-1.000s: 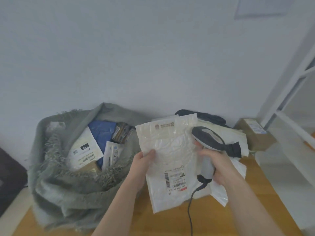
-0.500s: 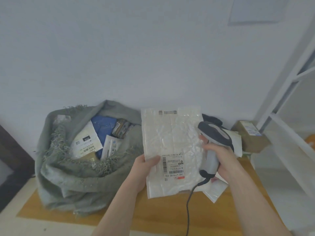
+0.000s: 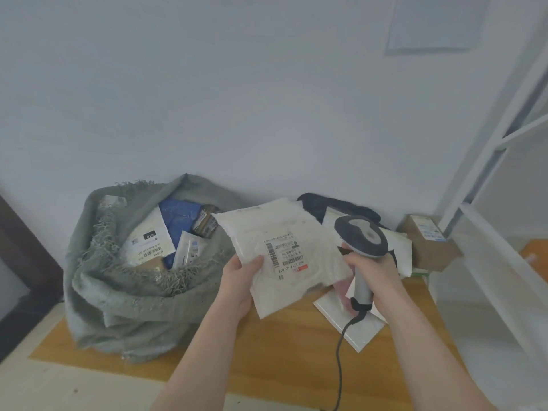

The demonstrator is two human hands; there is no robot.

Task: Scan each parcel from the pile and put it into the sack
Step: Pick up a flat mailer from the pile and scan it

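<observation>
The white padded parcel (image 3: 284,256) is held up above the middle of the desk (image 3: 267,345), just right of the sack (image 3: 142,292), its label with barcode (image 3: 283,256) turned up toward the camera. The left hand (image 3: 240,280) has its grip on the parcel's near left edge, thumb on top and fingers hidden beneath. The right hand (image 3: 373,271) has its grip curled round the handle of the scanner (image 3: 360,241), whose grey head sits just beside the parcel's right edge, its cable (image 3: 341,351) trailing toward the near edge.

This looks like the scanning step; whether the code has been read cannot be told. The next move probably calls for swinging the parcel left over the sack's open mouth and letting go, or first aiming the scanner head at the barcode.

The parcel is a flat, crinkled bubble mailer, soft and likely to flex under a one-sided hold. The sack is grey-green woven stuff with a frayed, rolled-down rim, slumped, already holding several parcels. To the right lies the pile (image 3: 370,292) of white and dark mailers, and at the far right a brown cardboard box (image 3: 430,247). The desk is smooth yellowish wood
</observation>
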